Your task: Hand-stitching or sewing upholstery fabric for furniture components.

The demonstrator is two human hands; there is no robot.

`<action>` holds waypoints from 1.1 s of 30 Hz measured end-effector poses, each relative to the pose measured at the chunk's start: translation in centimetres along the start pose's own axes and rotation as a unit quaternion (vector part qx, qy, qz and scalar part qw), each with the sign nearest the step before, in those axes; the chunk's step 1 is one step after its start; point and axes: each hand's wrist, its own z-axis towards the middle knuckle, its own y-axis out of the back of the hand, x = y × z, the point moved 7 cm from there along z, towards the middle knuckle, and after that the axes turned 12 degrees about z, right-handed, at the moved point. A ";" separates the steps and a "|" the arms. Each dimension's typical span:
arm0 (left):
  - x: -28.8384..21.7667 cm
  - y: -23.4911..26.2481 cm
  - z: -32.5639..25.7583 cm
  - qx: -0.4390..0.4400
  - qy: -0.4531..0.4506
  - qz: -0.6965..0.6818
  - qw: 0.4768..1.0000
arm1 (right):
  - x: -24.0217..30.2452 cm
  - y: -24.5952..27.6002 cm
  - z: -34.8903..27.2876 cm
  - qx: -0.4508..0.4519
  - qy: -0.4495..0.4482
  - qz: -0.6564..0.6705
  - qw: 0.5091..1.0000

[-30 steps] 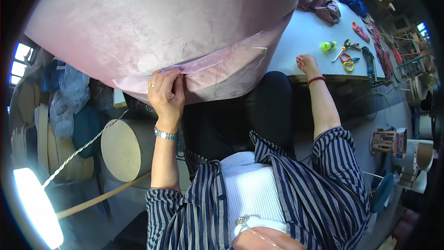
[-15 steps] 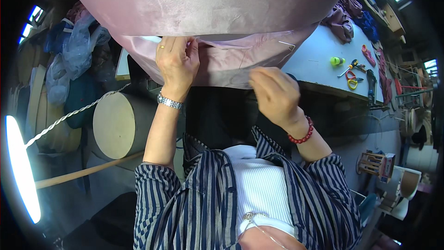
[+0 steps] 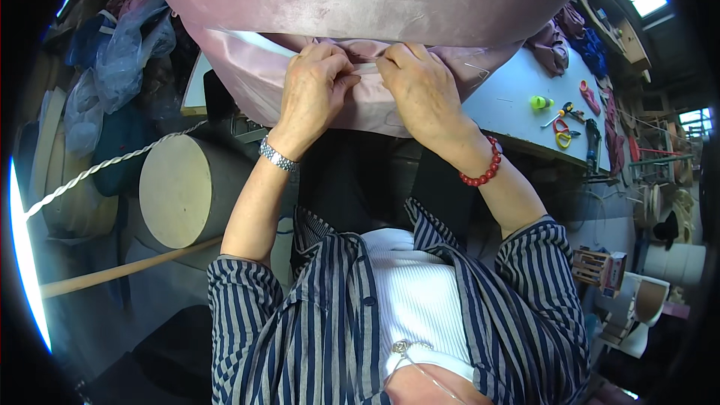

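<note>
A large pink velvet upholstered piece (image 3: 375,0) fills the far side of the view. Along its lower edge a loose flap of pink fabric (image 3: 251,90) hangs open, with a strip of white (image 3: 266,43) showing in the gap. My left hand (image 3: 313,90) is closed on the flap's edge, thumb and fingertips pinched together. Facing it, my right hand (image 3: 424,94) bends its fingers down onto the same edge, also pinching fabric. Whether a needle or thread sits between the fingertips is hidden. A thin bent metal pin (image 3: 476,70) sticks in the fabric beyond my right hand.
At right, a white table (image 3: 502,109) bears a green spool-like item (image 3: 540,102), a screwdriver (image 3: 555,116), and scissors with red and yellow handles (image 3: 562,133). A large cylinder (image 3: 176,191) and a wooden pole (image 3: 127,268) lie at left. Plastic bags (image 3: 124,60) hang behind.
My right hand has moved up and inward from the air onto the flap, beside my left hand. My left hand has shifted slightly right along the edge.
</note>
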 end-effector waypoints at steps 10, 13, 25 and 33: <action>0.7 0.1 0.4 0.068 0.015 -0.052 0.996 | -0.4 0.2 0.1 -0.050 0.056 0.040 0.996; 1.1 -0.6 0.4 0.080 0.053 -0.058 0.994 | -0.3 0.0 0.2 -0.037 0.079 -0.006 0.996; 1.7 -1.8 1.7 0.120 0.076 0.011 0.990 | -1.6 -0.5 0.4 -0.126 0.052 0.010 0.991; 0.5 -1.8 1.0 0.032 0.058 0.019 0.998 | -2.8 0.3 -0.1 -0.069 -0.049 0.005 0.996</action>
